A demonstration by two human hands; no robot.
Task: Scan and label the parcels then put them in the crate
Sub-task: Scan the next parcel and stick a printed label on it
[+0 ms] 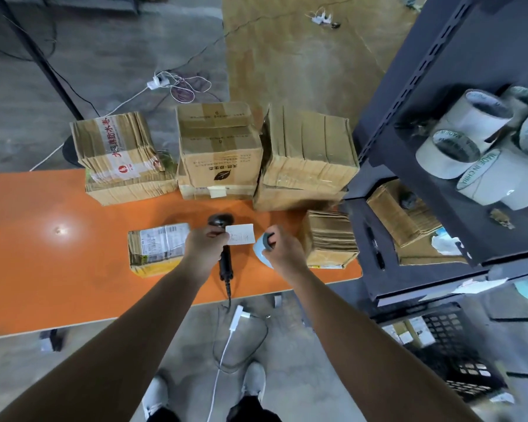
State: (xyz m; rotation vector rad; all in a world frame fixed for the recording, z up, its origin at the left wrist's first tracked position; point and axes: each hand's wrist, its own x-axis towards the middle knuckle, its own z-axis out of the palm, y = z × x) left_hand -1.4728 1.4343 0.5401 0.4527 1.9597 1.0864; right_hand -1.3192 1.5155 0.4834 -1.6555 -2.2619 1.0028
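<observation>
One small parcel is lying on the orange table, just to the left of the left hand, its printed shipping label facing up and its long side running roughly across the table. That hand is pinching a white label between thumb and fingertips, the label sticking out to the right, away from the parcel, so the coming move is probably a short carry leftward to press it down. Under the same hand a black barcode scanner is lying with its handle pointing toward the person and its cable trailing off the table edge; it sits between hand and parcel but low, likely no real obstacle. Further right, the right hand is closing around a pale blue label roll, a finger hooked through its core. Beyond it a stack of flattened cartons is resting at the table's right end, and three larger boxes are lining the far edge. At lower right, a black crate is sitting on the floor under the shelving, well apart from the parcel.
</observation>
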